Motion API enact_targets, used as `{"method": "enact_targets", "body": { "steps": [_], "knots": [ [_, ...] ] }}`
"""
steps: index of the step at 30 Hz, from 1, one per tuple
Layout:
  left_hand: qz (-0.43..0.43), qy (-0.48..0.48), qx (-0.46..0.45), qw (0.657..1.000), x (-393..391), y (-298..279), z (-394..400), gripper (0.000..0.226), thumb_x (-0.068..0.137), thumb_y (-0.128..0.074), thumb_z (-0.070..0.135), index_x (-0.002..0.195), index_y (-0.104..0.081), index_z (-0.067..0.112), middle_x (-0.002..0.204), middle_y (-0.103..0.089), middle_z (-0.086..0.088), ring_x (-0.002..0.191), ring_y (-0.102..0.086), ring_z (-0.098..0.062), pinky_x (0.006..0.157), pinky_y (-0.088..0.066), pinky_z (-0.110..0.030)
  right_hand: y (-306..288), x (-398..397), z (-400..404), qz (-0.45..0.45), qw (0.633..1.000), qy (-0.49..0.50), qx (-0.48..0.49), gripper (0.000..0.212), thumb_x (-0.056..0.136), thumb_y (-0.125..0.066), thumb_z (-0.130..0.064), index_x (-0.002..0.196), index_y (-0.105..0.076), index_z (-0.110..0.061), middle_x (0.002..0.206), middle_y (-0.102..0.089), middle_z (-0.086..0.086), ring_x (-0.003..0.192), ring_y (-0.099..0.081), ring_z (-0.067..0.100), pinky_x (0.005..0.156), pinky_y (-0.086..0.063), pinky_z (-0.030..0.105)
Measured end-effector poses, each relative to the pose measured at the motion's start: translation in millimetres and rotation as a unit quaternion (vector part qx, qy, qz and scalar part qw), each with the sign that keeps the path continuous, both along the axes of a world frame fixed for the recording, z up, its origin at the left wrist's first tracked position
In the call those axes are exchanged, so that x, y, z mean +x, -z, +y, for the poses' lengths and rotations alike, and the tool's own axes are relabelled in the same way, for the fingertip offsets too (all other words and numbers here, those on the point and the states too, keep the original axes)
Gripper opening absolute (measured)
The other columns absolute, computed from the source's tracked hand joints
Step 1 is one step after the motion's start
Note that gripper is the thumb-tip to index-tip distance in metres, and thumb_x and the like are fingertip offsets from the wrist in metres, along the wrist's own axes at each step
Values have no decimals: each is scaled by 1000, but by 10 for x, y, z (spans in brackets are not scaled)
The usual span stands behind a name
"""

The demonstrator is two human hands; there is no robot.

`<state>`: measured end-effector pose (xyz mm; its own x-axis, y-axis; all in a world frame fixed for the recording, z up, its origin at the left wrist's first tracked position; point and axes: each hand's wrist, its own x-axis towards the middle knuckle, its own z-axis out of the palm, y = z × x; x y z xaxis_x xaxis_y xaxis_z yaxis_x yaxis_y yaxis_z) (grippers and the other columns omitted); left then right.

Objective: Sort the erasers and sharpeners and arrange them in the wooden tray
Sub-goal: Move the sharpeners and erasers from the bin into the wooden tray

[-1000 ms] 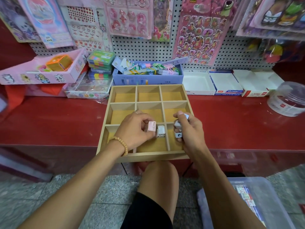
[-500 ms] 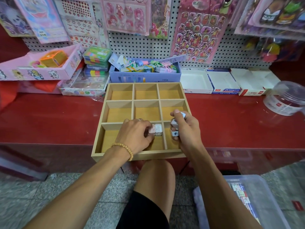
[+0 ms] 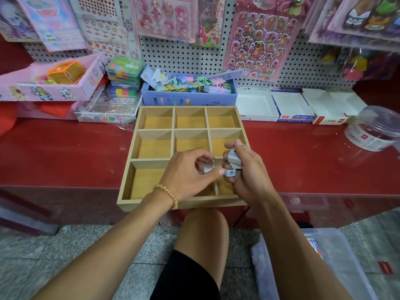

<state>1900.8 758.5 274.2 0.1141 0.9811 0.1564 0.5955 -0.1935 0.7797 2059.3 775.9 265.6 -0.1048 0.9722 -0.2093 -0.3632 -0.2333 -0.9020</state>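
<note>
A wooden tray [image 3: 151,132] with nine compartments lies on the red counter [image 3: 65,152], its front edge overhanging. My left hand [image 3: 188,169] hovers over the front middle compartment and pinches a small white sharpener [image 3: 207,169]. Its thumb tip touches a blue-grey sharpener [image 3: 229,172]. My right hand [image 3: 249,172] is over the front right compartment and grips several small sharpeners [image 3: 234,158], grey and blue-grey. The back and middle rows of the tray look bare. Much of the front row is hidden by my hands.
Behind the tray stands a blue box [image 3: 188,94] of pastel items. White cardboard boxes [image 3: 290,107] lie at the back right, with a clear plastic jar [image 3: 374,128] further right. Pink and stacked boxes [image 3: 54,83] sit at the left. A clear bin [image 3: 320,267] is on the floor.
My left hand has moved right toward my right hand. The pink piece it held a second ago is out of sight, and the white sharpener is now between its fingers.
</note>
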Motion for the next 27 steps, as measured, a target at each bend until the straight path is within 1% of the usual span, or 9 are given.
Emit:
{"method": "enact_targets", "body": {
  "steps": [3, 6, 10, 13, 17, 19, 22, 24, 27],
  "knots": [
    [-66, 8, -70, 995, 95, -9, 21, 35, 69, -84, 38, 93, -62, 26, 80, -73, 11, 62, -59, -1, 65, -51, -22, -9, -29, -10, -16, 999, -28, 12, 35, 93, -50, -44, 105, -61, -12, 74, -57, 0, 56, -51, 9, 50, -31, 25],
    [-102, 6, -109, 989, 122, -12, 27, 37, 70, -84, 26, 95, -57, 25, 77, -74, 7, 60, -58, 0, 65, -49, -22, -4, -48, -5, -17, 999, -32, 21, 37, 92, -50, -43, 106, -60, -11, 72, -57, 0, 54, -52, 10, 45, -33, 22],
    [-112, 20, -117, 987, 71, -40, 4, 38, 72, -81, 14, 103, -60, 21, 81, -73, 4, 66, -59, -4, 68, -53, -21, 9, -55, 16, -35, 999, 16, 19, 30, 101, -46, -38, 105, -60, -12, 74, -57, 2, 60, -58, 15, 51, -36, 27],
    [-121, 3, -100, 988, 38, -52, -20, 34, 75, -74, 3, 105, -64, 17, 76, -73, 1, 64, -59, -3, 67, -52, -17, 30, -74, 9, -89, 994, 48, 40, 27, 102, -49, -38, 102, -62, -14, 70, -60, 0, 64, -62, 18, 56, -45, 31],
    [-121, -12, -96, 988, 81, -34, -25, 30, 75, -78, 11, 95, -62, 26, 74, -73, 4, 65, -64, -7, 68, -55, -25, 58, -198, -14, -119, 990, 52, 47, 26, 102, -54, -31, 101, -62, -7, 60, -58, -3, 60, -56, 20, 59, -49, 33],
    [-119, -22, -88, 989, 119, -25, -38, 30, 75, -78, 13, 94, -61, 28, 72, -71, 7, 63, -63, -7, 66, -55, -26, 57, -250, -17, -108, 990, 77, 38, 27, 102, -54, -32, 102, -61, -6, 61, -54, 0, 58, -52, 22, 60, -48, 36],
    [-129, -10, -67, 989, 131, -41, -77, 33, 71, -79, 9, 94, -63, 27, 74, -68, 5, 62, -63, -15, 63, -56, -29, 34, -226, -7, -87, 989, 121, -2, 32, 103, -50, -36, 104, -62, -6, 68, -53, 3, 57, -49, 13, 58, -44, 32],
    [-106, 36, -49, 993, 119, -70, -91, 34, 67, -83, 9, 95, -68, 23, 79, -63, 1, 61, -58, -17, 61, -53, -25, 24, -186, -13, -81, 989, 119, -16, 31, 103, -49, -39, 102, -64, -13, 70, -55, 2, 60, -51, 12, 62, -46, 31],
    [-48, 80, -37, 995, 144, -82, -86, 36, 66, -85, 12, 98, -72, 21, 73, -54, 8, 57, -47, -1, 60, -41, -13, 19, -175, -34, -68, 994, 84, -20, 29, 102, -50, -42, 100, -66, -18, 72, -62, 3, 65, -63, 15, 64, -53, 33]
  ]
}}
